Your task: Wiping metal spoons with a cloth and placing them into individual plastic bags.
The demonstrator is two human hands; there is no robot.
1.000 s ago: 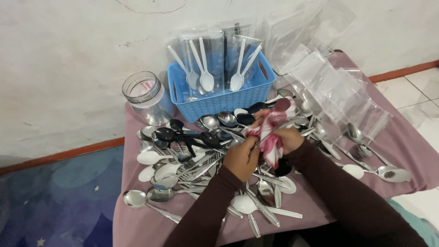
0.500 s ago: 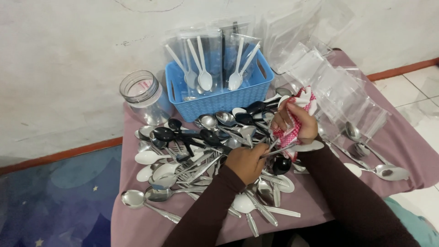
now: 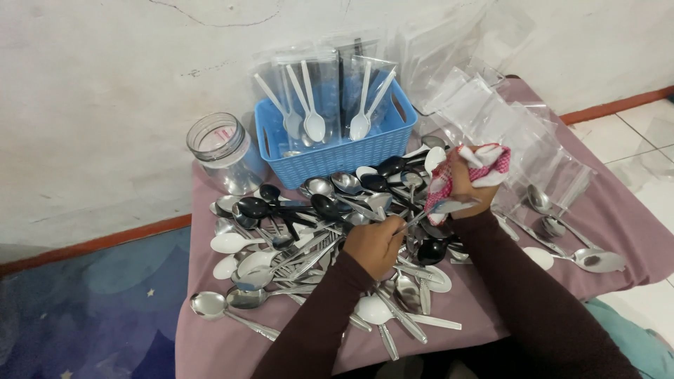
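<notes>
Head view, right hand [image 3: 465, 184] wiping spoon [image 3: 421, 219], cloth [image 3: 472, 168]

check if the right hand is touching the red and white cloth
Touching. The head view shows the right hand gripping the red and white cloth, fingers wrapped around it.

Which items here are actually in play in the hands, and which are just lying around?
In hand:
left hand grips the handle of a metal utensil
right hand holds a red-and-white cloth around its other end

Lying about:
pile of spoons on the purple tablecloth
blue basket with bagged white spoons
glass jar
clear plastic bags
</notes>
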